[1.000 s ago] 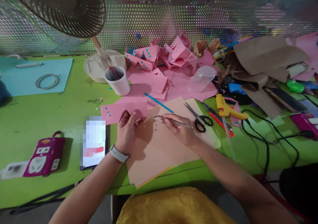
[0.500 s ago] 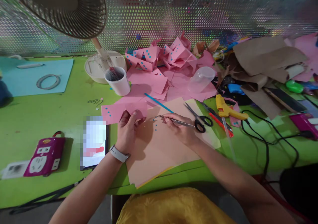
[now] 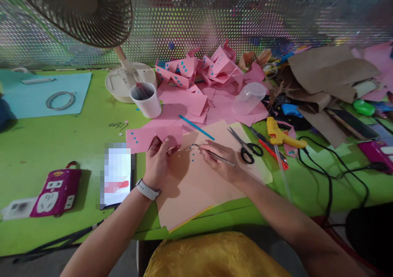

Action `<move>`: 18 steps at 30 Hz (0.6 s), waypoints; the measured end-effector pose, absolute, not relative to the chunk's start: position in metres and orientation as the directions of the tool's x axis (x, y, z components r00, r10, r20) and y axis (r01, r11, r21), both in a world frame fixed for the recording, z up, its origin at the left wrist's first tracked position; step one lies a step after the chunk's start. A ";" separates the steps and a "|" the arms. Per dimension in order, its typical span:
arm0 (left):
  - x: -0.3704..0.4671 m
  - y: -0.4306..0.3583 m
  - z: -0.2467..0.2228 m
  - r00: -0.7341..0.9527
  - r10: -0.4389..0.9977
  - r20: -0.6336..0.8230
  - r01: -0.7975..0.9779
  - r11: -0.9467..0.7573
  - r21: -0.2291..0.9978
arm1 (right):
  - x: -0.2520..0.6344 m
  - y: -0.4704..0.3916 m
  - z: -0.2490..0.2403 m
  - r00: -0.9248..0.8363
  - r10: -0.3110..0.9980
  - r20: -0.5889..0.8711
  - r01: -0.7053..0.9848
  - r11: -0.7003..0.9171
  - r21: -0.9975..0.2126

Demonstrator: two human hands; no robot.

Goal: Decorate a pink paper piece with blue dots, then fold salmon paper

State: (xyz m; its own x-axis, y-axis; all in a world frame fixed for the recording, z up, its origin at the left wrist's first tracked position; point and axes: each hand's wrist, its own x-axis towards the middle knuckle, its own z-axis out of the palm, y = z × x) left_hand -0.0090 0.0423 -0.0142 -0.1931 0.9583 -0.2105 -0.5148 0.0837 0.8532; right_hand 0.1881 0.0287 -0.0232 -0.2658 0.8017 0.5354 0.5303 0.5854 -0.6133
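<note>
Pinched in my left hand [image 3: 159,156] is a pink paper piece [image 3: 139,139] with several small blue squares near its left end. My right hand [image 3: 219,158] is closed round metal tweezers [image 3: 218,157], whose tips point left, close to a few tiny blue bits [image 3: 193,160]. Those bits lie on a stack of peach paper sheets [image 3: 196,195] under both hands. A narrow blue strip [image 3: 196,127] lies just beyond the tweezers. Black-handled scissors [image 3: 247,150] rest to the right of my right hand.
Folded pink papers [image 3: 184,70] are piled at the back, beside a clear plastic cup [image 3: 249,98]. A white cup [image 3: 146,101] stands by the fan base [image 3: 115,84]. A yellow glue gun [image 3: 281,135] is at right; a lit phone [image 3: 116,178] and purple power block [image 3: 57,193] are at left.
The tweezers' back end has swung away from the scissor handles and now points lower toward my right wrist. My left hand and the pink piece have hardly moved.
</note>
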 end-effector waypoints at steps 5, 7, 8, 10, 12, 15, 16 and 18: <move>-0.009 0.043 -0.015 -0.192 0.961 -0.199 -0.488 0.083 0.869 | 0.189 0.028 -0.026 -0.282 0.822 0.495 0.546 0.561 -0.622; -0.009 0.043 -0.015 -0.195 0.961 -0.197 -0.486 0.080 0.870 | 0.189 0.028 -0.025 -0.268 0.829 0.490 0.539 0.551 -0.638; -0.009 0.043 -0.015 -0.198 0.960 -0.199 -0.488 0.080 0.869 | 0.189 0.028 -0.024 -0.256 0.831 0.494 0.538 0.547 -0.641; -0.008 0.042 -0.015 -0.199 0.958 -0.205 -0.493 0.083 0.866 | 0.188 0.028 -0.022 -0.235 0.831 0.503 0.542 0.542 -0.642; -0.008 0.042 -0.014 -0.196 0.958 -0.209 -0.494 0.087 0.865 | 0.187 0.028 -0.021 -0.221 0.829 0.514 0.542 0.543 -0.642; -0.009 0.043 -0.013 -0.189 0.960 -0.208 -0.492 0.091 0.866 | 0.188 0.027 -0.020 -0.219 0.809 0.545 0.529 0.568 -0.631; -0.009 0.043 -0.013 -0.188 0.960 -0.209 -0.493 0.092 0.865 | 0.188 0.026 -0.019 -0.225 0.800 0.557 0.524 0.581 -0.623; -0.009 0.043 -0.013 -0.188 0.959 -0.214 -0.496 0.096 0.863 | 0.190 0.026 -0.016 -0.241 0.791 0.562 0.521 0.594 -0.613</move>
